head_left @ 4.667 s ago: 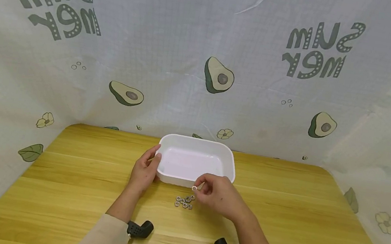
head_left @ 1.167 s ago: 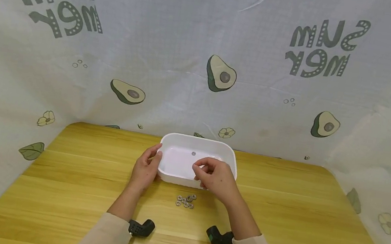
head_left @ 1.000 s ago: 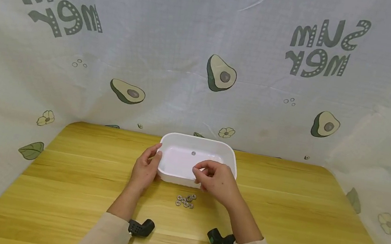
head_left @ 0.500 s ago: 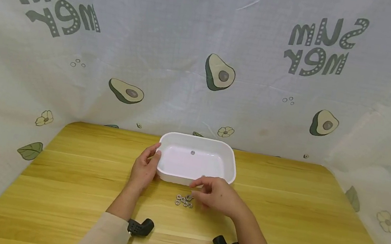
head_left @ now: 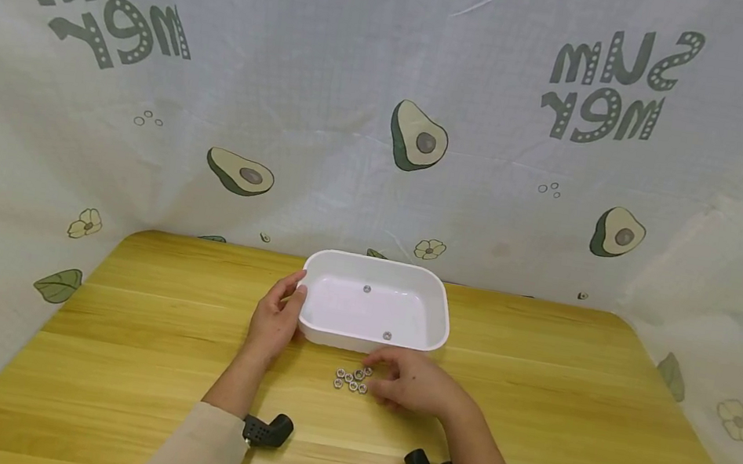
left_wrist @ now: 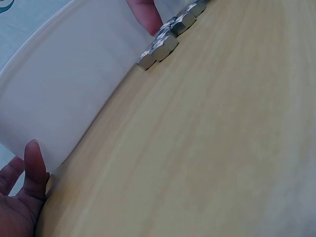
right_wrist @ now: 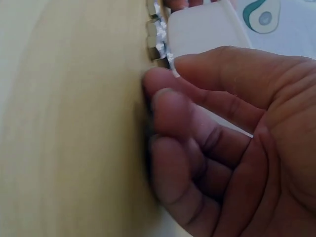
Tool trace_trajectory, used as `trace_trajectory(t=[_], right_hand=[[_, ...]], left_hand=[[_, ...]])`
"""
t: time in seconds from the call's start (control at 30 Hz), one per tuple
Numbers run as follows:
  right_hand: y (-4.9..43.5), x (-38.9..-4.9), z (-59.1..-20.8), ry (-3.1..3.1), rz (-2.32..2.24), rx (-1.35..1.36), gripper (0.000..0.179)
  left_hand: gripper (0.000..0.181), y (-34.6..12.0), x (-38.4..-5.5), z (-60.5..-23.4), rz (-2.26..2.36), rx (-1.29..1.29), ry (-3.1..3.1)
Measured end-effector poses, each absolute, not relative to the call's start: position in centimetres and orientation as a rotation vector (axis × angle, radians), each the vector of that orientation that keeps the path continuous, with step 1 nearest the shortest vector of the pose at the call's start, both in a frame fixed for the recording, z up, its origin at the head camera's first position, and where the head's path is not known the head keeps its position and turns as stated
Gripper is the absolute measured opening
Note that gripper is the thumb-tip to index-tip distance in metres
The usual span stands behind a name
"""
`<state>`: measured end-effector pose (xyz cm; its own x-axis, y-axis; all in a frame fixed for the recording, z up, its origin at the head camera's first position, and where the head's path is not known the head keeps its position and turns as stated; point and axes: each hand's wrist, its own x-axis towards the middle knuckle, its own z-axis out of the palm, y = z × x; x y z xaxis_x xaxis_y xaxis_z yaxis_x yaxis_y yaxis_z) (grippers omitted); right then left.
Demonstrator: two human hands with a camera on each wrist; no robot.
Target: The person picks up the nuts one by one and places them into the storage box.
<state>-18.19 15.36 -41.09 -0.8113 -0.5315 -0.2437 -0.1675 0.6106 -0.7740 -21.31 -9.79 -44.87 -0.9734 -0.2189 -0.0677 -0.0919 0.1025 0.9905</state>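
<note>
My right hand was low at the yellow wood-grain table, thumb and forefinger apart about one of seven small silver hex nuts; whether they touched it, I couldn't tell. The rest lay just left of that grip. Beyond it stood the glossy white rectangular tray, two matching nuts inside, my left hand resting spread fingers against its left end. I judged this the reach for one more nut; next called for a careful pinch.
</note>
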Motion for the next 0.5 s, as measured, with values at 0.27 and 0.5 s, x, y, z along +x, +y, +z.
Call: trace_trajectory(t=[0.27,0.5], right_hand=[[15.32,-18.27,-41.74,2.394,-1.118,-0.502,0.016],[15.19,-18.38,-42.11,2.427,-1.102,-0.481,0.012]], left_hand=[[0.041,-9.7,-21.23,-44.77,-2.014,0.322,-2.249],[0.041,-9.78,-21.14,-44.75,-2.042,0.304,-2.231]])
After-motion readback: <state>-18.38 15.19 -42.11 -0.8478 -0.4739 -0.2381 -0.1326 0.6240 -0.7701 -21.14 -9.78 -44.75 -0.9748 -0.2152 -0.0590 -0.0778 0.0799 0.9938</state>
